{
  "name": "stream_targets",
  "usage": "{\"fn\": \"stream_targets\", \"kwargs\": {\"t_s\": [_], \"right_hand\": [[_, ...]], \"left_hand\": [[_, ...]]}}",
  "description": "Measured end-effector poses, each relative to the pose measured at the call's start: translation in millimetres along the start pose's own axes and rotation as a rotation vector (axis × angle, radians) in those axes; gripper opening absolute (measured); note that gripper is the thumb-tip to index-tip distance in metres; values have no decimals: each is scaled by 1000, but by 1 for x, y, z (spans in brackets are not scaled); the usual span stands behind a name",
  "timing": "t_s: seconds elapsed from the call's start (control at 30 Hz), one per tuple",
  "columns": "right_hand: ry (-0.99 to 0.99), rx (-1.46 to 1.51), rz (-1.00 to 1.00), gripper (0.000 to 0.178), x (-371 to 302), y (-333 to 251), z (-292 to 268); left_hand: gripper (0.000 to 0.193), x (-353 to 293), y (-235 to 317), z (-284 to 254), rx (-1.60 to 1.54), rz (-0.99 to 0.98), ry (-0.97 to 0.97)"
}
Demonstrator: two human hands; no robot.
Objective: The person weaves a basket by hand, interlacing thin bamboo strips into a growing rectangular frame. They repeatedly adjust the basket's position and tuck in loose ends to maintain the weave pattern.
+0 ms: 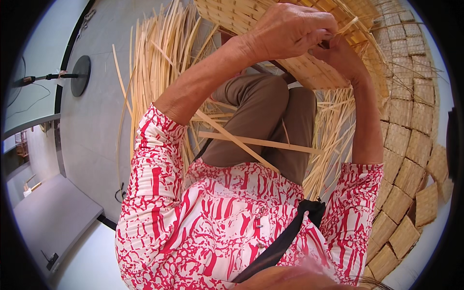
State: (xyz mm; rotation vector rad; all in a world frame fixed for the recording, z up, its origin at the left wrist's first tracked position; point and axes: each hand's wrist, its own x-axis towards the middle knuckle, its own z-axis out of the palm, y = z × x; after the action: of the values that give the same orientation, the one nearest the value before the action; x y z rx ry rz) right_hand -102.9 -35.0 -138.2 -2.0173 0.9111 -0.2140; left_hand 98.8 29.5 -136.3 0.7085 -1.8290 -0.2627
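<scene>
My left hand [295, 31] and my right hand [342, 57] meet at the edge of a woven bamboo basket [232, 17] above my knees. The left fingers are closed in a pinch at a thin pale bamboo strip [349, 25] that sticks up past the fingertips. Bent inward, the right fingers press together against the left ones. A small dark thing [324, 44] shows between the hands, too hidden to name. Part of the basket wall lies behind both hands. Two loose bamboo strips [261, 141] rest across my lap.
Long bamboo strips [159, 63] are heaped on the floor to the left, more [333, 121] to the right. Rows of stacked woven pieces [401, 116] line the right side. A round dark stand base [80, 76] and a grey panel [58, 212] are at the left.
</scene>
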Motion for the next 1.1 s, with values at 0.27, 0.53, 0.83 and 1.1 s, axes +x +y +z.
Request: {"fn": "stream_targets", "kwargs": {"t_s": [0.27, 0.53, 0.83, 1.1], "right_hand": [[4, 254, -19, 32, -1, 10, 4], [-61, 224, 47, 40, -2, 2, 3], [9, 45, 88, 37, -8, -17, 9], [-172, -99, 198, 45, 2, -17, 1]], "left_hand": [[9, 6, -2, 2, 27, 22, -11], [6, 3, -8, 6, -37, -30, 96], [10, -22, -3, 11, 99, -71, -8], [6, -23, -11, 17, -142, -142, 48]]}}
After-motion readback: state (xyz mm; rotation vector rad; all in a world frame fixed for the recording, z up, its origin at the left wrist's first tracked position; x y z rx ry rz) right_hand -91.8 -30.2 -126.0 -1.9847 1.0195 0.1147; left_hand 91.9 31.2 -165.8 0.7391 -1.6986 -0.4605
